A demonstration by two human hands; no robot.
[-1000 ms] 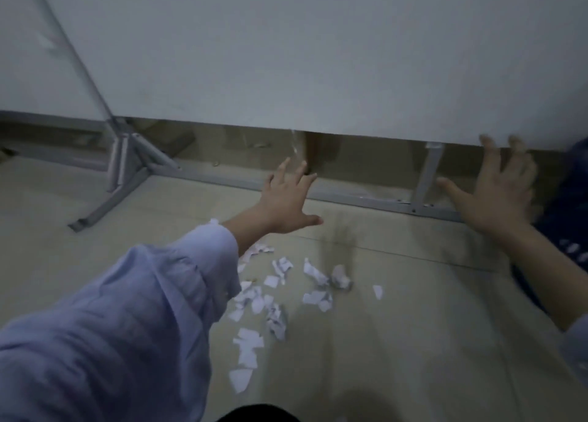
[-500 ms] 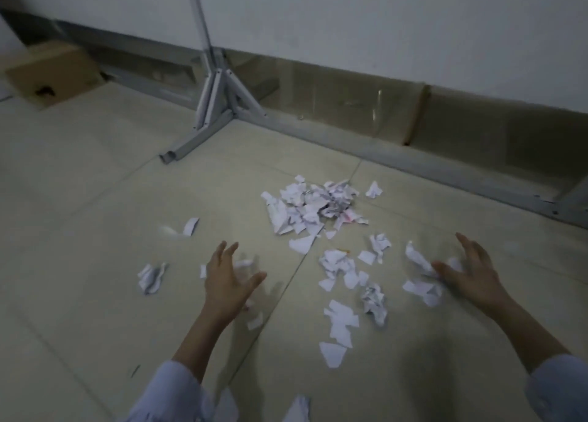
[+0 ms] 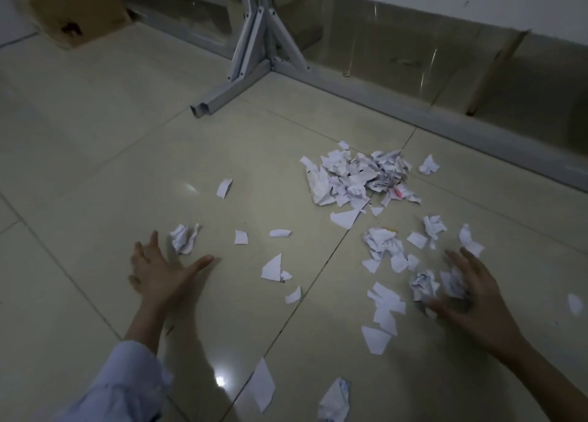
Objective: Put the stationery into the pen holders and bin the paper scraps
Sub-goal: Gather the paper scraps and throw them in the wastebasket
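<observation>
A heap of paper scraps (image 3: 356, 176) lies on the pale tiled floor (image 3: 95, 135), and everything else is placed from that heap. Nearer the person than the heap, loose scraps are strewn across the tiles in a broad scatter. The left hand (image 3: 165, 275) is low over the floor, well to the near left of the heap, with its fingers straight and spread wide and its thumb stretched toward the heap; it holds nothing. A crumpled scrap (image 3: 184, 238) lies just beside its fingertips, on the heap's side of them. A light blue sleeve (image 3: 127, 386) covers that forearm. The right hand (image 3: 471, 297) is on the near right of the heap, fingers splayed and slightly bent over several scraps, with a crumpled paper ball (image 3: 424, 285) just beside its thumb. Motion blur hides whether the fingers press on the paper, but they are not closed round any piece. Beyond the heap to the far left a grey metal frame foot (image 3: 229, 91) stands on the tiles, and farther left still sits a cardboard box (image 3: 76, 11).
</observation>
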